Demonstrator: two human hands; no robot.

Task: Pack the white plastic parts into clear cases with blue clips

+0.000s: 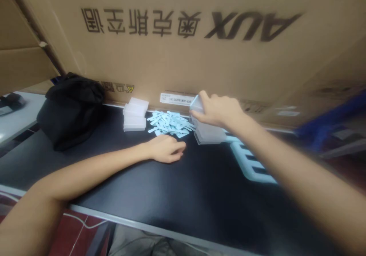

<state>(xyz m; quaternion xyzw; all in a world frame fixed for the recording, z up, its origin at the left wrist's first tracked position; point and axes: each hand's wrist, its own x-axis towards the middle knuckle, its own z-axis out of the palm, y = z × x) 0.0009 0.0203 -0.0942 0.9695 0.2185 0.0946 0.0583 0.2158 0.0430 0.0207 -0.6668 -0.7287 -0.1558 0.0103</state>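
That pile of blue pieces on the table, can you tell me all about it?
The pile of blue pieces is a messy heap of thin, flat, light-blue bits, plastic by the look, some with narrow ends. They point every which way on the black table, between groups of whitish cases, just beyond the left hand. I can't tell whether that touches them.

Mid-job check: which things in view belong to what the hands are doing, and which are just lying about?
Likely in use:
held case, in the right hand
light-blue pieces, heaped by the left hand
translucent cases, either side of the heap

Likely just lying about:
black cloth bundle
cardboard box
light-blue slotted item, role unclear
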